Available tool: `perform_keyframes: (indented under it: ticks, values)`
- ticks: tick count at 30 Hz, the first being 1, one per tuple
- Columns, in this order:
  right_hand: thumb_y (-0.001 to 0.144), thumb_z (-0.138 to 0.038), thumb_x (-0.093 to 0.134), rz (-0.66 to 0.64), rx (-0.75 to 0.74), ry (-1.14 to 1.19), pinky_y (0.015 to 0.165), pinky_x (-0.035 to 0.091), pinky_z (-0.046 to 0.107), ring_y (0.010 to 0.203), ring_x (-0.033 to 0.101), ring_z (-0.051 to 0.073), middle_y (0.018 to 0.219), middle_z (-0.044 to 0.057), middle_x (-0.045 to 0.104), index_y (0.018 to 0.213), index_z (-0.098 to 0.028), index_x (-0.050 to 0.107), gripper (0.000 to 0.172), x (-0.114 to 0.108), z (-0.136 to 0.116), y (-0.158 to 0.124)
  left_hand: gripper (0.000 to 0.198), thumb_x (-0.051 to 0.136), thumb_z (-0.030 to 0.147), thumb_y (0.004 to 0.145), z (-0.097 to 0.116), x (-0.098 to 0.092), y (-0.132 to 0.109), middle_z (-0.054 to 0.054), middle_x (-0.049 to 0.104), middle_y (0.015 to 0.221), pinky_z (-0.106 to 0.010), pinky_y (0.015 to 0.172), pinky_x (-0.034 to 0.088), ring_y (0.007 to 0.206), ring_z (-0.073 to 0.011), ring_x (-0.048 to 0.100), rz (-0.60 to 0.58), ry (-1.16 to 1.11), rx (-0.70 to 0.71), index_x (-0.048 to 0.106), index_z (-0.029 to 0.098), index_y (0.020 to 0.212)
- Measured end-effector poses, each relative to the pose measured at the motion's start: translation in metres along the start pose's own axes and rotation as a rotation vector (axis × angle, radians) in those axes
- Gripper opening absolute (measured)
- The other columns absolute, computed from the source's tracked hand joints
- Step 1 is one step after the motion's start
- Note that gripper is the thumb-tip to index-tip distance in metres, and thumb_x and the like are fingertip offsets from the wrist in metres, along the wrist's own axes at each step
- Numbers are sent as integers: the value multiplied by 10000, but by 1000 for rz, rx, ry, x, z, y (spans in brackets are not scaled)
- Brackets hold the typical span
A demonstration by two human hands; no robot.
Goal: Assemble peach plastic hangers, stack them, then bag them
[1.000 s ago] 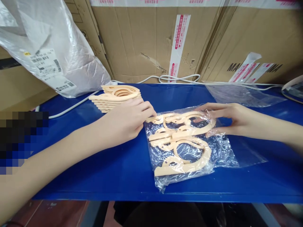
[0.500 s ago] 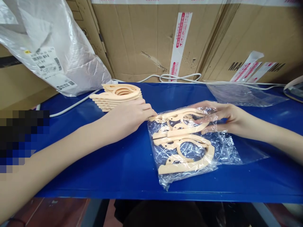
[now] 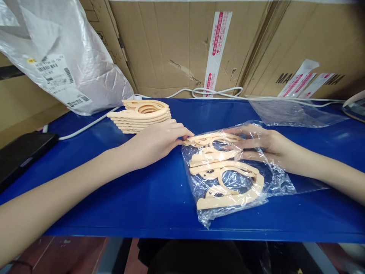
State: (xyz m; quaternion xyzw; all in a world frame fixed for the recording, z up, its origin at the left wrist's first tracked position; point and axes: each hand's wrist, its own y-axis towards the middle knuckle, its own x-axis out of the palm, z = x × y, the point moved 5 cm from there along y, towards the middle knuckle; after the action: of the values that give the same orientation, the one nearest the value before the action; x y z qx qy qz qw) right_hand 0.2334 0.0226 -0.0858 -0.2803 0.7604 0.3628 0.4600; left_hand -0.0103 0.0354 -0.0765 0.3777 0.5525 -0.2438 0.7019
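Note:
A clear plastic bag lies on the blue tabletop with beige plastic folding hangers in it, side by side. My left hand pinches the bag's upper left corner, right by the end of the topmost hanger. Under the film, the fingers of my right hand reach in from the right and grip the upper folding hanger; the fingertips are partly hidden by glare. Behind my left hand stands a neat stack of more folding hangers.
Cardboard boxes line the back of the blue table. A stuffed white plastic mailer leans at the left, above a black phone. A white cable runs along the back, beside another clear bag.
The bag with its hangers has shifted slightly to the right, my left hand following it. My right hand sits a little further over the bag's upper part.

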Motion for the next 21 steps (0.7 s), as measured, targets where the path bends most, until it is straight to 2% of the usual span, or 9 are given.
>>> perform_keyframes:
  ticks: [3,9,13,17,21]
  values:
    - [968,-375,498,-16,-2,-40,1007,438,432,1255,496,217,1441,12,503,1298,-385,605,347,1,-2,0,224,488,182,974,0,0,0,-26,679,1078,-261,838,428,1002,-165,601,-1,-11,-1,628,190,1149]
    - [996,-333,429,-75,-19,-94,1035,408,472,1281,432,241,1485,23,447,1393,-361,516,407,5,-7,1,202,494,157,974,4,-2,3,-21,671,1047,-252,852,406,981,-155,583,-12,-13,23,642,170,1110]
    - [968,-381,492,-28,-3,-78,1009,440,456,1234,497,237,1438,42,514,1323,-305,589,376,3,-2,2,181,487,174,979,5,-4,3,-20,673,1024,-276,840,403,964,-173,580,-6,44,36,645,168,1069]
    - [897,-433,603,46,64,-4,970,495,415,1172,593,231,1310,71,627,1237,-247,640,390,-2,1,2,187,474,195,984,7,-5,2,-30,673,985,-308,818,407,932,-202,575,-16,153,63,653,171,1031]
    - [889,-448,608,46,110,8,977,509,417,1176,604,235,1286,72,643,1235,-247,643,401,-4,0,2,245,421,216,1004,11,-8,1,-42,681,965,-321,791,410,911,-217,571,24,270,116,661,170,1010]
